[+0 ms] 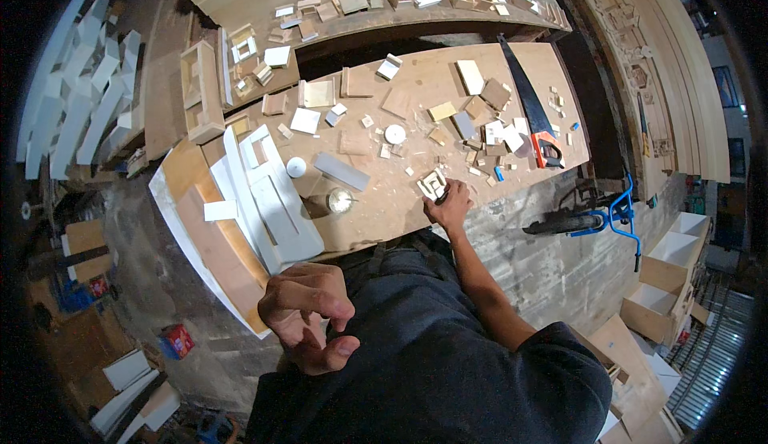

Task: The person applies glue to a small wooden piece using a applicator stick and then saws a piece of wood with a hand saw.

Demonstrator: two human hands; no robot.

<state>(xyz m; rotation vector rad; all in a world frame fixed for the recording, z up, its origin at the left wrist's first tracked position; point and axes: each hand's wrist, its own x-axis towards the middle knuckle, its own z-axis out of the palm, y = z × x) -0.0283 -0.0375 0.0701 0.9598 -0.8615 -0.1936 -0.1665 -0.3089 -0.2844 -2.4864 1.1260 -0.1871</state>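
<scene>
My right hand (454,202) reaches to the table's near edge, fingers closed on the side of a small pale wooden piece with cut-out slots (433,183). Something dark shows between the fingers and that piece; I cannot make out what it is. My left hand (308,316) is raised near my body, off the table. Its fingers are half curled, with a gap between thumb and forefinger and nothing visible in it. Left of the right hand lie a clear glass jar or cup (340,200) and a grey strip (342,171). A white disc (394,134) lies farther back.
A handsaw with an orange handle (547,150) lies at the table's right. Wood offcuts (496,94) and sawdust are scattered about. White panels (276,204) lie at the left. A shelf with small wooden boxes (352,2) runs behind. A blue bicycle (616,216) stands at right.
</scene>
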